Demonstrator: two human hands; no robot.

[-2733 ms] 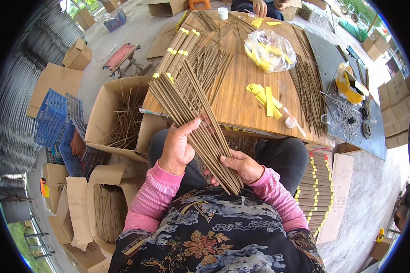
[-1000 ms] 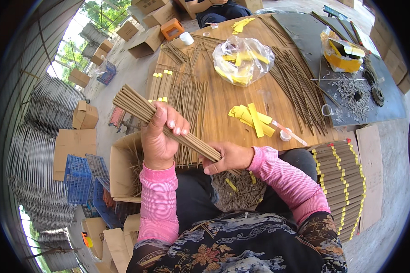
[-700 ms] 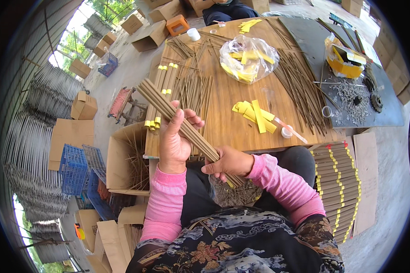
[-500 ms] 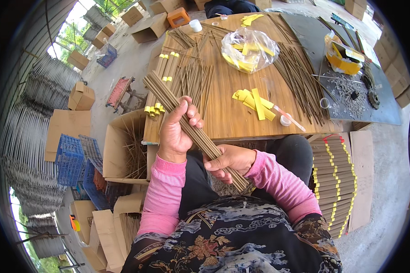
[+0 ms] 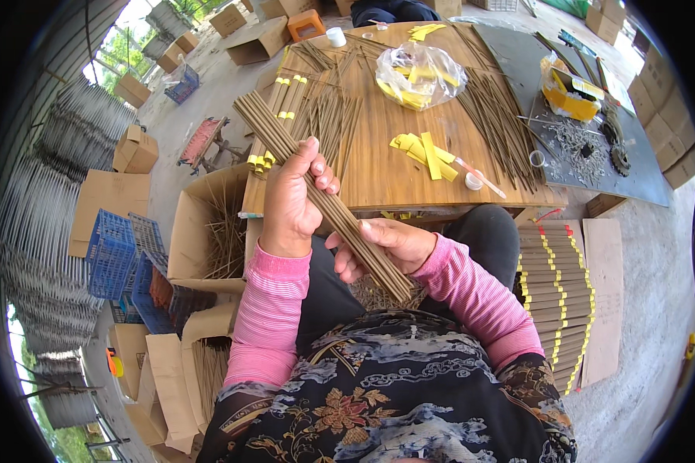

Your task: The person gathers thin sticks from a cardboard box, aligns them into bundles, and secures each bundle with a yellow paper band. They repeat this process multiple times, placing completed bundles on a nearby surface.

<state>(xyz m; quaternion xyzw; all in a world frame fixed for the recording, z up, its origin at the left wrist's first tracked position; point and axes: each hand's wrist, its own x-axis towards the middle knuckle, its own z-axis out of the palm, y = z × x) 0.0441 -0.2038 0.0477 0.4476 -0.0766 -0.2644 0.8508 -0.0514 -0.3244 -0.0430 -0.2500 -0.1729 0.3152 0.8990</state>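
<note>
A bundle of thin brown incense sticks [image 5: 343, 217] slants across in front of me, its upper end to the left over the table's edge. My left hand [image 5: 292, 207] is closed round its middle, with the thumb along the top. Lower down, my right hand [image 5: 403, 242] holds the bundle more loosely, thumb on the near side and fingertips showing past the other side. No yellow band shows on this bundle. On the wooden table [image 5: 371, 174] lie yellow paper strips [image 5: 428, 157], next to a small white cup [image 5: 473, 180] with a flat stick across it.
Banded bundles [image 5: 283, 116] and loose sticks [image 5: 502, 127] lie on the table, with a plastic bag [image 5: 421, 76] of yellow strips. Boxes with sticks [image 5: 208, 231] and blue crates [image 5: 112, 253] stand left. Several banded bundles [image 5: 554, 297] lie on cardboard at my right.
My right hand has loosened its fingers and shifted slightly up the bundle. The bundle and my left hand have moved a little up and left in view, as the whole view shifted slightly.
</note>
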